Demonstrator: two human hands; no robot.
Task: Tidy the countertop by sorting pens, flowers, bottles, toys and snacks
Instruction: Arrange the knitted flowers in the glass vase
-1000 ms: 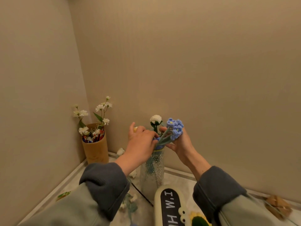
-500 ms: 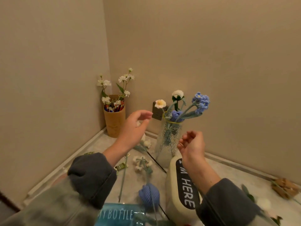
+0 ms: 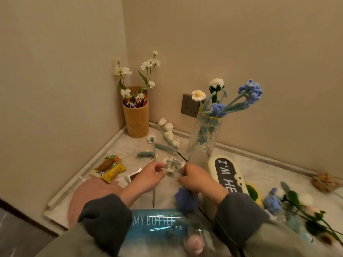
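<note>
Where the two hands meet, a white sprig (image 3: 172, 164) sits low over the counter (image 3: 130, 145), blossoms toward the left, stem slanting down and right into the right hand (image 3: 196, 179). Right fingers (image 3: 185, 170) curled round that stem, as far as I can make out. Left hand (image 3: 147, 176): fingers (image 3: 158, 166) bunched at the blossom end, touching or nearly so; cannot tell whether they pinch it.

Vase (image 3: 203, 138) stands just beyond the right hand, a little to its right, mouth up and well above the sprig. Right hand is the nearer one. Judgement: the sprig's stem lies closer to flat than upright, so it wants lifting and tipping stem-down before it can go in. The mouth already carries four stems fanned outward, the blue ones leaning right; the freer gap looks to be on the near-left side of the rim.

Around it: toy (image 3: 227, 172) lying just beside the vase foot on the right, little room there. A second sprig (image 3: 168, 133) and a long-stemmed bloom (image 3: 152, 140) lie loose left of the vase. Blue flower (image 3: 185, 200) under the right wrist. Bottle (image 3: 154, 222) flat across the near edge between the sleeves. Snacks (image 3: 109, 168) near the left edge; pen cup (image 3: 136, 121) in the corner. More stems (image 3: 289, 199) far right. Wall close behind the vase; open air is above.
</note>
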